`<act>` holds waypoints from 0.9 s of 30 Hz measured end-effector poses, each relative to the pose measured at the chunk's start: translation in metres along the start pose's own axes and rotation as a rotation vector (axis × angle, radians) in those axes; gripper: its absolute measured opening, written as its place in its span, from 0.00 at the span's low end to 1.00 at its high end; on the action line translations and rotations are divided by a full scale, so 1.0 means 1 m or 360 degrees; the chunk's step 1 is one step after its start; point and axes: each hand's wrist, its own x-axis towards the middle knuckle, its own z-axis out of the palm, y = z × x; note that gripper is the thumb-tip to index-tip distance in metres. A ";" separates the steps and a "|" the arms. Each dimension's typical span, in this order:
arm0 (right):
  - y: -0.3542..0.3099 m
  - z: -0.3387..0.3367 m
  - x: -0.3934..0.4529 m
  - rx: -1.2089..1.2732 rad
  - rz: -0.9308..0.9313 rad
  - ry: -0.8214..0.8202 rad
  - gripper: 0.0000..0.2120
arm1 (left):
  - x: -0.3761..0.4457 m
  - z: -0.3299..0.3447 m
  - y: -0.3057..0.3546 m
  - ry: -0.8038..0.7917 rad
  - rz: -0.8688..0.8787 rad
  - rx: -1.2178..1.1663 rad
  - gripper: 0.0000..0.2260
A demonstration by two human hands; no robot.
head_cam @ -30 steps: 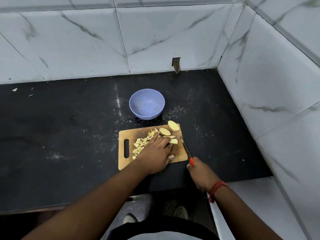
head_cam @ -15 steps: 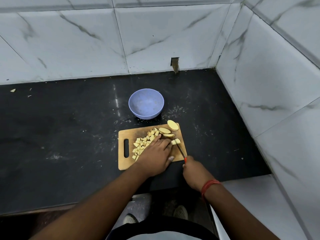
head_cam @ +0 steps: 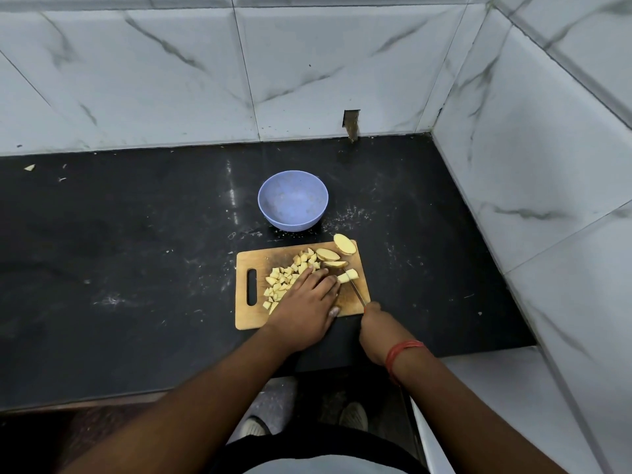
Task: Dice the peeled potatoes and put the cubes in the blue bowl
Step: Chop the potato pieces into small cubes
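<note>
Black worktop, board's right edge: left hand presses flat on a firm, slippery potato strip; right hand grips knife.

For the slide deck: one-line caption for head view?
Left hand steadies potato strip, right hand cuts with knife.

No readable text anywhere, no labels, brands, numbers or signs on the blue bowl, the wooden cutting board, the knife, the marbled wall tiles or the dark bench
</note>
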 end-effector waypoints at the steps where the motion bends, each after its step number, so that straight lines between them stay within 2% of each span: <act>1: -0.002 0.000 0.001 -0.0004 0.0007 0.0009 0.22 | 0.000 0.000 0.001 -0.0002 -0.0009 -0.0001 0.25; 7: 0.024 0.021 -0.017 0.0029 -0.0194 0.0040 0.13 | 0.000 0.000 0.002 -0.0003 -0.0037 0.0036 0.26; 13: 0.023 0.014 -0.021 0.0220 -0.0251 0.0172 0.07 | -0.005 0.003 0.003 0.0016 -0.0059 0.0035 0.27; 27: -0.004 0.006 -0.005 0.0119 -0.0125 -0.0019 0.18 | -0.007 0.002 0.004 0.0003 -0.0081 0.0027 0.25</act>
